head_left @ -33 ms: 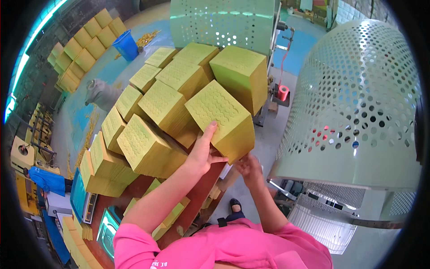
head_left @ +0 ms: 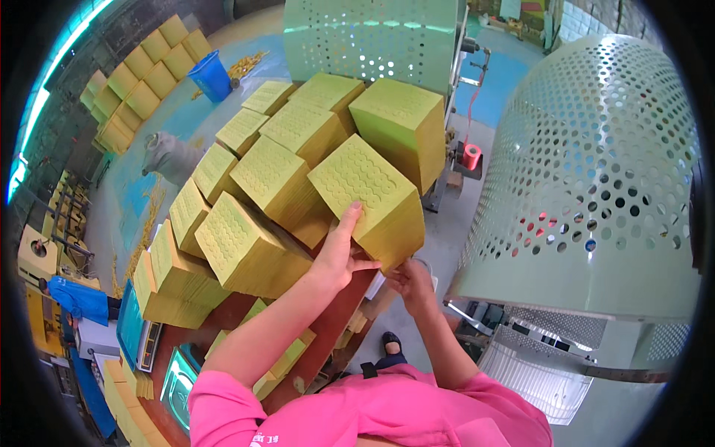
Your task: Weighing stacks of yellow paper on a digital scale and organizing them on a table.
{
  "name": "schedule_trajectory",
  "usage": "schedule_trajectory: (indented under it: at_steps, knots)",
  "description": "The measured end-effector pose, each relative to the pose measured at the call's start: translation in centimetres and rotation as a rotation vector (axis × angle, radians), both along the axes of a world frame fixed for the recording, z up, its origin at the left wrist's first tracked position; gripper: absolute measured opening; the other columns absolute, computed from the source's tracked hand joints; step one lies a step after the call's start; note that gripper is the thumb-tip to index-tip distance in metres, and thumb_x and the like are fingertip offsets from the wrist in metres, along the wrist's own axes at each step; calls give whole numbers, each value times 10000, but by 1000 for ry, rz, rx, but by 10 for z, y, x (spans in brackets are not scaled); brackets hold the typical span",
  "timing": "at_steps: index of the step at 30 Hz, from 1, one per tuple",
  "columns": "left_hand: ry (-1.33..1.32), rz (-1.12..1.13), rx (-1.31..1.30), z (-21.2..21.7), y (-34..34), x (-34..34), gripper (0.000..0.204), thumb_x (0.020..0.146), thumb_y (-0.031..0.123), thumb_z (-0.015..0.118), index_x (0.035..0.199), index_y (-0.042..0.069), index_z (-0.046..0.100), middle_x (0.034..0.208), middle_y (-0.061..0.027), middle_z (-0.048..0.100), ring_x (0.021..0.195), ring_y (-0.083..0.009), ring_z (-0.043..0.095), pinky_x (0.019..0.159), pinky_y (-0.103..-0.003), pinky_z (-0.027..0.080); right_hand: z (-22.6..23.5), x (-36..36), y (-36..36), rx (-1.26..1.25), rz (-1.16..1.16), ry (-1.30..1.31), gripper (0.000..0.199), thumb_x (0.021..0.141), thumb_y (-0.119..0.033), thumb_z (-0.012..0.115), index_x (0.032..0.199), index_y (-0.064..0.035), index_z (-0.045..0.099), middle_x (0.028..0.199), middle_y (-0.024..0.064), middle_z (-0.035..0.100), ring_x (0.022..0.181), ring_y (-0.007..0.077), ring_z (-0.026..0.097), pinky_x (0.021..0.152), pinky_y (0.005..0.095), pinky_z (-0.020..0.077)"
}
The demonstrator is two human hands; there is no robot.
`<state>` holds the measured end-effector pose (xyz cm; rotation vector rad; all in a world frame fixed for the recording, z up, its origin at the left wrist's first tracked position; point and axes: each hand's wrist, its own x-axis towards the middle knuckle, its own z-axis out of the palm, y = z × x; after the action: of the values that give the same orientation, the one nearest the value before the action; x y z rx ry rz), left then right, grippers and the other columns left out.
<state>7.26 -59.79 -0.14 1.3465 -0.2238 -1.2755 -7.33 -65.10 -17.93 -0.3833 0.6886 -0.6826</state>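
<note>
A thick stack of yellow paper (head_left: 366, 179), its top pressed with rows of wavy marks, stands tilted at the near right edge of a group of similar stacks. My left hand (head_left: 339, 249) holds its near left side, with the thumb over the top face and the other fingers low along the side. At the stack's bottom near corner, my right hand (head_left: 411, 284) has its fingers curled in close to the edge. The stack partly hides those fingertips. Several more yellow paper stacks (head_left: 249, 242) stand to the left and behind on a red-brown table (head_left: 328, 328).
A perforated pale-green metal drum guard (head_left: 573, 186) rises close on the right, and another perforated cover (head_left: 372, 37) stands behind the stacks. A red spool (head_left: 471, 155) hangs between them. A scale (head_left: 149, 346) sits at left. A blue bin (head_left: 211, 77) and a person in blue (head_left: 78, 298) are farther off.
My right hand has shifted very slightly at the stack's bottom corner, its fingers drawn in a little more. My left hand and the stack stay in place.
</note>
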Motion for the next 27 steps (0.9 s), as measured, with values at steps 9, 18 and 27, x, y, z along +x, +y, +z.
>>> schedule_trajectory:
  at_steps: [9, 18, 27]
  knots:
    - [-81, 36, -38, -13, -69, 13, 794, 859, 673, 569, 1417, 149, 357, 1321, -120, 472, 1137, -292, 533, 718, -465, 568, -16, 48, -52, -210, -203, 241, 267, 967, -301, 633, 1007, -49, 555, 768, 36, 585, 546, 125, 578, 463, 233, 451]
    - [-132, 67, -34, -16, -85, 8, 803, 866, 743, 493, 1437, 187, 392, 1358, -107, 482, 1162, -306, 539, 794, -501, 564, -21, 49, -69, -246, -301, 248, 231, 943, -267, 666, 1003, -69, 565, 748, 10, 554, 551, 89, 503, 449, 222, 380]
    - [-72, 20, -322, 31, 70, -13, 748, 945, 449, 603, 1470, 40, 261, 1320, -126, 438, 1184, -254, 501, 909, -442, 500, 88, 22, 63, -562, -68, 220, 169, 990, -214, 562, 871, -101, 520, 709, -35, 428, 606, 57, 358, 516, 221, 293]
